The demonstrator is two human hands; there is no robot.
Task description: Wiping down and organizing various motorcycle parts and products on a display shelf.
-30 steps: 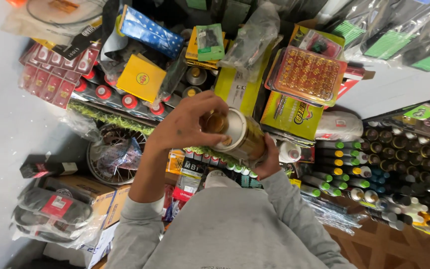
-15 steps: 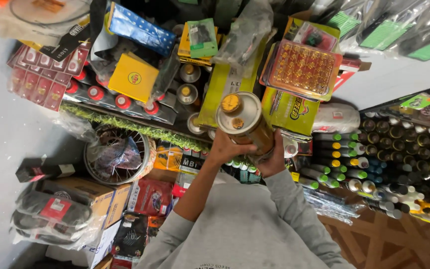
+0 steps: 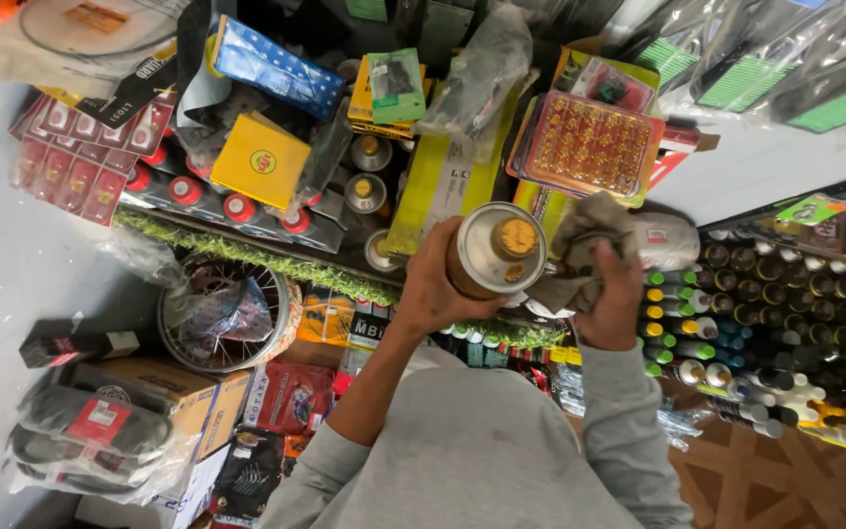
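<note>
The left hand (image 3: pixel 435 289) was wrapped around 1 gold can (image 3: pixel 494 251); the right hand (image 3: pixel 611 302) clutched a grey rag (image 3: pixel 580 245) just beside its rim.

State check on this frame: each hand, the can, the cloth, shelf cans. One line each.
left hand: closed around the spray can's body
right hand: gripping the cloth, beside the can
spray can: held up, gold cap on, top facing the camera
cloth: crumpled, touching the can's side
shelf cans: upright, capped, untouched
spoked wheel: lying flat, wrapped in plastic
</note>
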